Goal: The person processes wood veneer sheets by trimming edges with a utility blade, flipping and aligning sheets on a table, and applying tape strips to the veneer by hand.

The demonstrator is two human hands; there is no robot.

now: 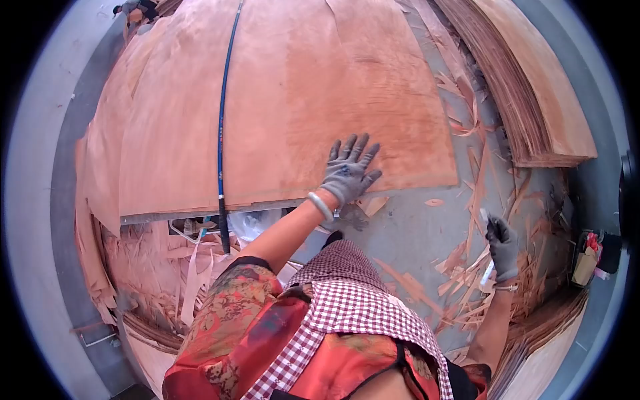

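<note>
My left hand [349, 170], in a grey glove, lies flat with spread fingers on a broad reddish wood veneer sheet [373, 100], near its front edge. A white bangle [321, 207] circles that wrist. My right hand [501, 248], gloved in grey, is out to the right above the floor, closed around a slim white tool [488, 273]. One end shows above the fist and the other below it; its exact kind I cannot make out. Left of my left hand, a long blue pole with a black grip [221, 160] lies across the veneer, its grip overhanging the front edge.
A thick stack of veneer sheets [533, 100] stands at the right. Torn veneer strips [477, 173] litter the grey floor [400, 233], with more scraps below the table at left. Other stacked sheets [553, 340] are at lower right. Small items [590, 260] sit by the right wall.
</note>
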